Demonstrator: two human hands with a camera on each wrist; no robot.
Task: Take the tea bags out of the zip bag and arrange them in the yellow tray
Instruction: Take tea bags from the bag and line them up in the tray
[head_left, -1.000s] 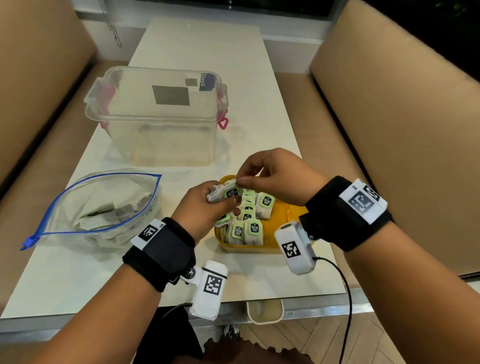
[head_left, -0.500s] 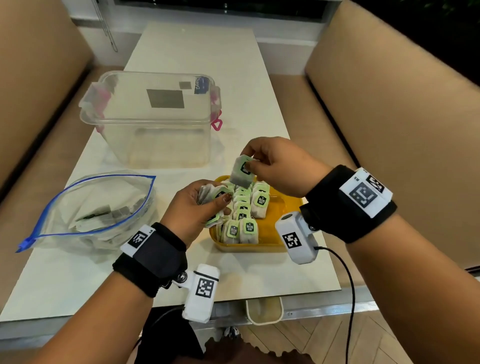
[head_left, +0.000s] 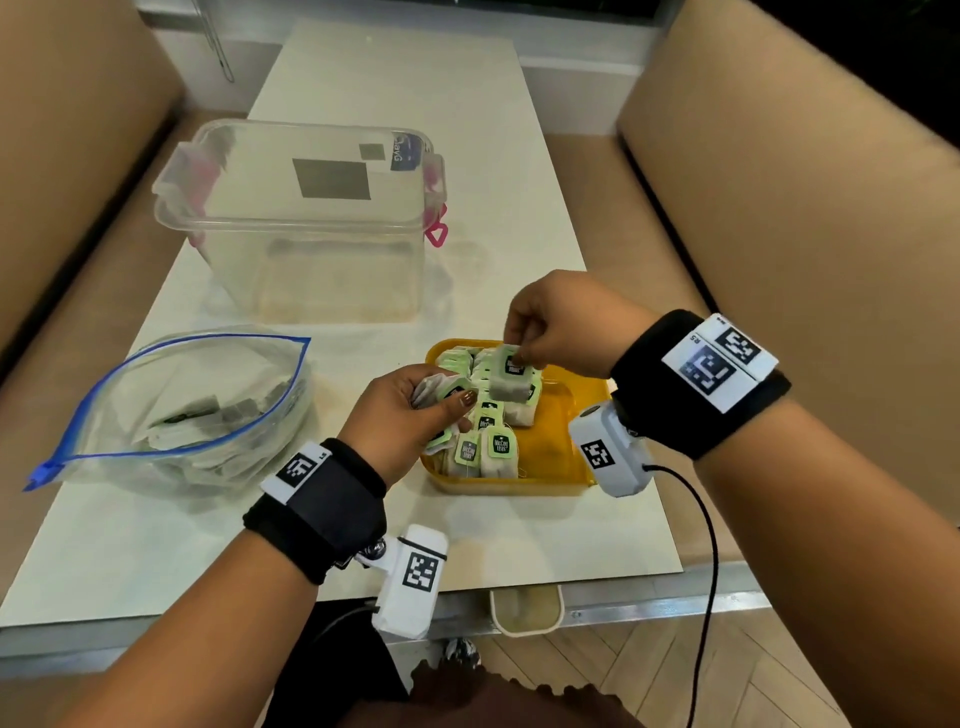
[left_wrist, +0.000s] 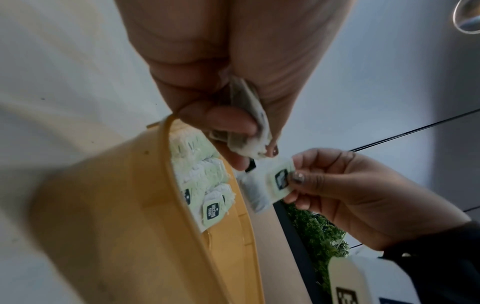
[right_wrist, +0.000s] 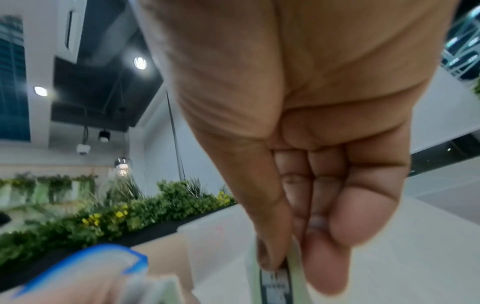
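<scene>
clear blue-zip plastic bag (head_left: 182, 410) lies open, table's left, tea bags inside | left hand (head_left: 410, 415) palm-up, curled around small bunch of green-tagged paper tea bags (head_left: 441, 391) | right hand (head_left: 563, 325) pinches single tea bag (head_left: 511, 376) above yellow plastic tray (head_left: 563, 457)

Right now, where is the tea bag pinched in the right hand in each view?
Head: the tea bag hangs at centre, over the yellow tray, under the right hand.
Left wrist: centre right, tea bag pinched by its tag, beside the tray.
Right wrist: bottom edge, only the tag shows between thumb and finger.
Shared landmark: the right hand.
</scene>
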